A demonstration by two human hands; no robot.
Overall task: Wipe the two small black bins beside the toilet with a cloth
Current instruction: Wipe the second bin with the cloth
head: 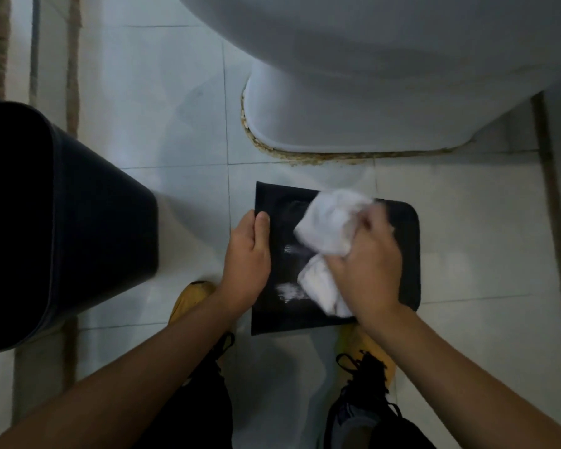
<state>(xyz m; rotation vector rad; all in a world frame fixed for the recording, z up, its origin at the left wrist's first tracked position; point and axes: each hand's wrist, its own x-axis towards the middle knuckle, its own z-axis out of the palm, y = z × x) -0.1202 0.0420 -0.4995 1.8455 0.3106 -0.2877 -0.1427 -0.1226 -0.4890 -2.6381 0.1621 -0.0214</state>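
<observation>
Pale floor tiles [182, 102] stretch under me, with the white toilet [353, 76] standing ahead and a stained, crusty seam running round its base. Between my feet and the toilet I hold a flat black bin part [405, 241], seemingly a lid or a side panel, though I cannot tell which. My left hand [248, 259] grips its left edge, thumb curled over the top face and fingers tucked underneath. My right hand [366, 270] is bunched round a white cloth [329, 226], pressing it down on the black surface; the cloth bulges out past my knuckles toward the toilet and trails back below my palm. Whitish smears [289, 291] lie on the black surface just beside the cloth. Off to my left stands a black bin [88, 222], upright on the tiles and well apart from the piece I hold. My yellow-and-black shoes [366, 377] show beneath my forearms, one partly hidden under the black piece.
</observation>
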